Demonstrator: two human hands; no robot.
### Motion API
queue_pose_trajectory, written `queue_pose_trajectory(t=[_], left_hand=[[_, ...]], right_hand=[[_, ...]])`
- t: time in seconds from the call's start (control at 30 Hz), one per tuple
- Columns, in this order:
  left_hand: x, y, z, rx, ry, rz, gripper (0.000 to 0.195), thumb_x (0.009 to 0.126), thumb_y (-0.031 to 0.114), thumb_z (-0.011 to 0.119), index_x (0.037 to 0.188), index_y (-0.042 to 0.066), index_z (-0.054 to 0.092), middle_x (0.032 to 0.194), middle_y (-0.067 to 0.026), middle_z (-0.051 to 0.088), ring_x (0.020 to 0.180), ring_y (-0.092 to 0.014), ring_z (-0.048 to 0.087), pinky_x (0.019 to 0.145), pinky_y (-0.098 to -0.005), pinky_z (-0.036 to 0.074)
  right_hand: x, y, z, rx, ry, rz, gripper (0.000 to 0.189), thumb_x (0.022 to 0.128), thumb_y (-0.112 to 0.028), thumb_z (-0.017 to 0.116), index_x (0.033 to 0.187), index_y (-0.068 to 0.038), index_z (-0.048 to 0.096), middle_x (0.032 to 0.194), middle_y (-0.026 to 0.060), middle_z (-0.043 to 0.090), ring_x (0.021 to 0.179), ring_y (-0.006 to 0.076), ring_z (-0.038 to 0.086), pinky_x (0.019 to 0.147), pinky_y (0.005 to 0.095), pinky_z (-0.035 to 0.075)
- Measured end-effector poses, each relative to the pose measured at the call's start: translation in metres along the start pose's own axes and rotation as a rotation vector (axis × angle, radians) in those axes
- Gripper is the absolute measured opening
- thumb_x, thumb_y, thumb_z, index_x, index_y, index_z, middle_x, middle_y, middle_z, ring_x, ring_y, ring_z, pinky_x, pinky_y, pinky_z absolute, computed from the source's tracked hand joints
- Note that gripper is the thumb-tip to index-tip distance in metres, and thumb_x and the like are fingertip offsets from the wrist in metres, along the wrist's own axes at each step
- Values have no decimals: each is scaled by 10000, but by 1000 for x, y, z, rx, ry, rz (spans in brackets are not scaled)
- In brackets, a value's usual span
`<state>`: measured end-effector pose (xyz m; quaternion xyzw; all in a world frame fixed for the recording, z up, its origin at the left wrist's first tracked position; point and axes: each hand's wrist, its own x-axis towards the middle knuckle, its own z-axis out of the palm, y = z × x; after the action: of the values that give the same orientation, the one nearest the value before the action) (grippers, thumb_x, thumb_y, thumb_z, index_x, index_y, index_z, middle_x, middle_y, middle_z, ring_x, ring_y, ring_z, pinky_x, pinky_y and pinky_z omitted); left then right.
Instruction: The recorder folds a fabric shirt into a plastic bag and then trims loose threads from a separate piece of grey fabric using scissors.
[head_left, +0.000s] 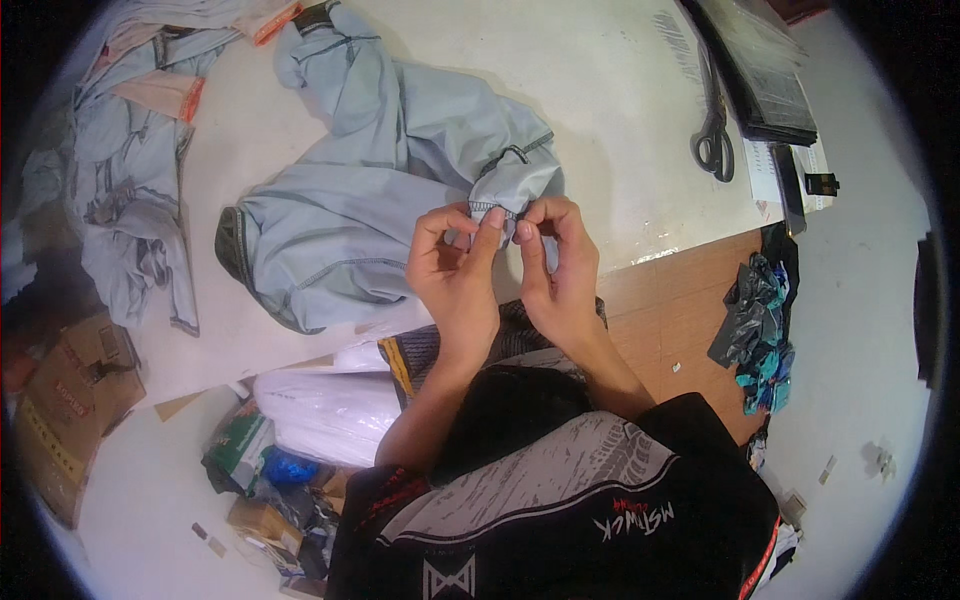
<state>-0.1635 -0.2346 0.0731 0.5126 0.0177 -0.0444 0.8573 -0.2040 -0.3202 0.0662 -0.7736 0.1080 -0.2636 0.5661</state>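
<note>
A light grey-blue garment (330, 202) with dark overlocked seams lies rumpled on the white table (600, 90), its seam stitching facing out. My left hand (457, 277) pinches a stitched edge of it between thumb and fingers, near the table's front side. Close beside it, my right hand (559, 270) grips the same edge with thumb and forefinger. The fingertips of both hands nearly meet, and they hide part of the pinched fabric. A dark-edged opening (231, 244) of the garment faces left.
More grey-blue garments with orange trim (135, 150) lie at the left. Black-handled scissors (714, 146), a stack of dark plastic sleeves (772, 97) and a phone (787, 187) are at the right. Below stand a cardboard box (75, 405) and a white wrapped bundle (330, 412); cloth scraps (765, 337) lie on the floor.
</note>
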Motion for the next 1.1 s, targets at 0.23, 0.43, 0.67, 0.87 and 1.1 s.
queue_pose_trajectory(t=[0.23, 0.43, 0.67, 0.87, 1.1], left_hand=[[3, -3, -3, 5, 31, -17, 217, 834, -63, 723, 864, 47, 538, 939, -30, 559, 764, -55, 509, 659, -190, 393], [-3, -1, 1, -2, -16, -21, 205, 849, -82, 694, 884, 34, 529, 914, -23, 545, 787, -69, 519, 710, -203, 429], [-3, -5, -2, 21, -11, 2, 209, 848, -100, 683, 889, 31, 526, 922, -31, 547, 810, -81, 539, 720, -216, 450], [0, 0, -1, -40, -17, -48, 216, 839, -98, 694, 879, 36, 529, 922, -36, 562, 795, -78, 546, 704, -204, 444], [2, 5, 0, -88, 20, -93, 210, 843, -77, 703, 871, 35, 527, 915, -38, 577, 762, -68, 555, 676, -196, 424]], right_hand=[[-5, 8, 0, 103, 72, 17, 102, 919, 24, 599, 994, 22, 531, 881, 86, 580, 761, 132, 556, 727, 256, 479], [2, -1, -1, 25, 111, -20, 152, 849, 29, 696, 962, 19, 593, 848, 88, 614, 734, 135, 590, 676, 256, 491], [4, -4, -2, -30, 24, -2, 113, 898, 23, 620, 978, 15, 540, 831, 95, 558, 706, 154, 572, 660, 285, 482], [0, 1, -5, 143, -22, 23, 92, 924, 16, 572, 987, 14, 505, 895, 104, 528, 791, 157, 557, 749, 276, 474], [-4, 7, -7, 268, -22, -3, 93, 909, 25, 577, 974, 0, 515, 930, 93, 542, 860, 145, 544, 821, 269, 460]])
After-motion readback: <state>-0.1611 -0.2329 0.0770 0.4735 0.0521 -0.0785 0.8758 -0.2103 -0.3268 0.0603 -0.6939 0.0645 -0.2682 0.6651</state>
